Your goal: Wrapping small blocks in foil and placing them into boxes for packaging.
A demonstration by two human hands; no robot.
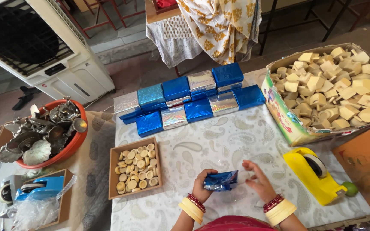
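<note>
My left hand (pixel 203 187) grips a small packet wrapped in shiny blue foil (pixel 222 180) just above the patterned white tablecloth (pixel 219 145). My right hand (pixel 258 180) hovers beside the packet's right end with its fingers spread, and holds nothing that I can see. Both wrists wear yellow and red bangles. Farther back lies a stack of finished blue and silver foil-wrapped boxes (pixel 189 100). A wooden tray of small round wooden discs (pixel 135 168) sits left of my left hand.
A yellow tape dispenser (pixel 314 173) lies right of my right hand. A cardboard box of pale wooden pieces (pixel 332 90) stands at the back right. An orange bowl of metal items (pixel 50 130) and a blue tape dispenser (pixel 39 188) are on the left. A white air cooler (pixel 39 47) stands behind.
</note>
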